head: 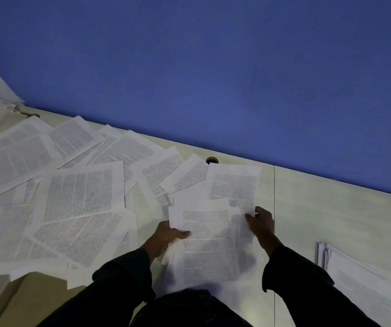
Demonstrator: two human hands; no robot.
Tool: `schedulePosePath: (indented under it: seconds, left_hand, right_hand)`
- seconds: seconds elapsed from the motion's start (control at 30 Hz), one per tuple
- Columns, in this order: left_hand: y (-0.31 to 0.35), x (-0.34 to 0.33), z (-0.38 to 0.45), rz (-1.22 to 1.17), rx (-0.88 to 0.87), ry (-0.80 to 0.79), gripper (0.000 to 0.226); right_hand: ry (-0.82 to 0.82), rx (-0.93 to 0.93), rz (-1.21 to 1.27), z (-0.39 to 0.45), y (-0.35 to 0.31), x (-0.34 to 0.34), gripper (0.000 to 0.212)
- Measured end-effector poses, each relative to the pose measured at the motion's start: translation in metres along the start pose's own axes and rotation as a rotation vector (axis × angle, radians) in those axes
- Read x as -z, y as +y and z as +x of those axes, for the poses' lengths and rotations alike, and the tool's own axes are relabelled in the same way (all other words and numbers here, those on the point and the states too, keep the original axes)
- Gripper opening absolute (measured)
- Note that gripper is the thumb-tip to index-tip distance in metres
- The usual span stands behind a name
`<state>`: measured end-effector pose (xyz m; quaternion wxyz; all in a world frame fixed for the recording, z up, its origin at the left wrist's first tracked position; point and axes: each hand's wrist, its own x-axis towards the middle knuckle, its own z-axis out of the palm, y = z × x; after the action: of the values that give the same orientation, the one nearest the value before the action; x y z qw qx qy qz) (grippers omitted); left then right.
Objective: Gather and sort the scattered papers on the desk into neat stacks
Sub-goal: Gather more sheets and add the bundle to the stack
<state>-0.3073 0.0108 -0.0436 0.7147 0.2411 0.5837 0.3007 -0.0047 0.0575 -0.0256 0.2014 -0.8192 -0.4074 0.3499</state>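
Left hand pinches the sheaf of papers at its left edge, thumb on top | right hand seems to pinch a blurred sheet at the sheaf's right edge | I judge it light, floppy, slippery: hold both edges | loose papers left on desk; stack right; no containers.

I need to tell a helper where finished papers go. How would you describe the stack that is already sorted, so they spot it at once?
Start at the blue wall and come down to the pale desk. Go to its near right corner, right of the right hand. The neat stack lies there alone with squared edges, unlike the scattered papers spread over the left side.
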Motion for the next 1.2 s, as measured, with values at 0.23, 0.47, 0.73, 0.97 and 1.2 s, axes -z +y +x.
schedulePosePath:
  seconds: [0.23, 0.47, 0.73, 0.97, 1.2]
  left_hand:
    - [-0.013, 0.005, 0.004, -0.098, -0.036, 0.160, 0.030]
    - [-0.012, -0.013, 0.008, -0.076, 0.011, 0.045, 0.040]
    - [-0.014, -0.016, 0.013, -0.083, -0.029, 0.024, 0.048]
    - [-0.007, -0.025, 0.008, 0.042, -0.043, -0.034, 0.054]
    - [0.003, -0.023, 0.017, -0.081, 0.049, 0.088, 0.059]
  right_hand:
    - [-0.526, -0.047, -0.350, -0.014, 0.037, 0.021, 0.009]
    - [-0.576, -0.083, 0.002, -0.040, 0.036, -0.009, 0.039]
    - [-0.581, -0.274, 0.254, -0.046, 0.027, -0.013, 0.037]
    - [-0.409, -0.019, -0.012, -0.043, 0.026, -0.031, 0.059]
    - [-0.214, -0.027, 0.130, -0.043, 0.011, -0.015, 0.013]
